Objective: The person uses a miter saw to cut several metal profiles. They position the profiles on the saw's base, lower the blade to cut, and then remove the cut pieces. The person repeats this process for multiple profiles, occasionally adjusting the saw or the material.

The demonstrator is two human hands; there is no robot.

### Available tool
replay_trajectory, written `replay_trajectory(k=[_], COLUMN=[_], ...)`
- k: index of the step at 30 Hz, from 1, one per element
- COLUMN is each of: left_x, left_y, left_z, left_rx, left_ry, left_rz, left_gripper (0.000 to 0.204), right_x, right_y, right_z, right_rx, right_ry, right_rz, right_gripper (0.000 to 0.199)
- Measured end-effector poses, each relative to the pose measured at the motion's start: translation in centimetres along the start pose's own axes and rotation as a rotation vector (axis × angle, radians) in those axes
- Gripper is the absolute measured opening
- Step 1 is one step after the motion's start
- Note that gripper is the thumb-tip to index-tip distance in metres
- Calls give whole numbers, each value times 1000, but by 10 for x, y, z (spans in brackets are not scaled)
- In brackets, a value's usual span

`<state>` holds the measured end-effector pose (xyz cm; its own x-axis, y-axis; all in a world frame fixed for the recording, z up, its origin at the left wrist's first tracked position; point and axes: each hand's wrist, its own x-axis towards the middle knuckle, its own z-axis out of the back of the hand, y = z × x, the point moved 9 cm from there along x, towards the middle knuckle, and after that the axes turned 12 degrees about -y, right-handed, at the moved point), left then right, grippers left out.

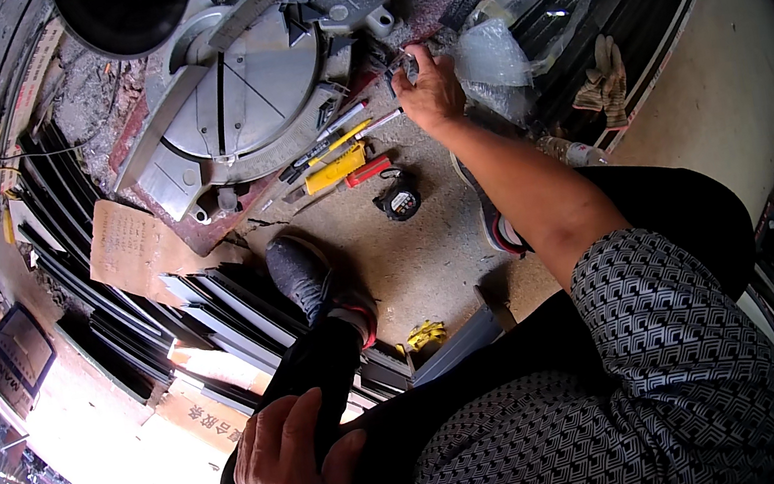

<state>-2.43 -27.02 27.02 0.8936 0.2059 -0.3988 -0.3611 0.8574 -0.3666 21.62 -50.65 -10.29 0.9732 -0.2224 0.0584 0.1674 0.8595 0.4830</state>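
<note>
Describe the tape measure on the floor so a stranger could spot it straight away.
Start at the big grey mitre saw with its round table. Just below and right of it, hand tools lie in a row on the dusty floor. The tape measure sits below that row, beneath the right hand: a squat, rounded black case, unlike the long pens and yellow tool beside it.

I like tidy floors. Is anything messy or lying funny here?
Yes. Pens and a yellow tool lie scattered on the floor beside the saw base, near the right hand. A pair of gloves lies dropped on the dark metal strips.
</note>
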Motion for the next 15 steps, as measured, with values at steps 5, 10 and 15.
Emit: replay_trajectory(k=[5,10,15], left_x=[1,1,2], left_y=[0,0,0], left_z=[0,-1,-2], left_rx=[2,-3,-16], left_ry=[0,8,14], left_rz=[-12,-10,-5], left_gripper=[44,45,44], right_x=[-2,-5,-2], right_y=[35,61,73], right_z=[15,3,-6], right_rx=[84,113,104], right_ry=[-117,-72,-39], right_rz=[382,463,467], right_gripper=[53,58,54])
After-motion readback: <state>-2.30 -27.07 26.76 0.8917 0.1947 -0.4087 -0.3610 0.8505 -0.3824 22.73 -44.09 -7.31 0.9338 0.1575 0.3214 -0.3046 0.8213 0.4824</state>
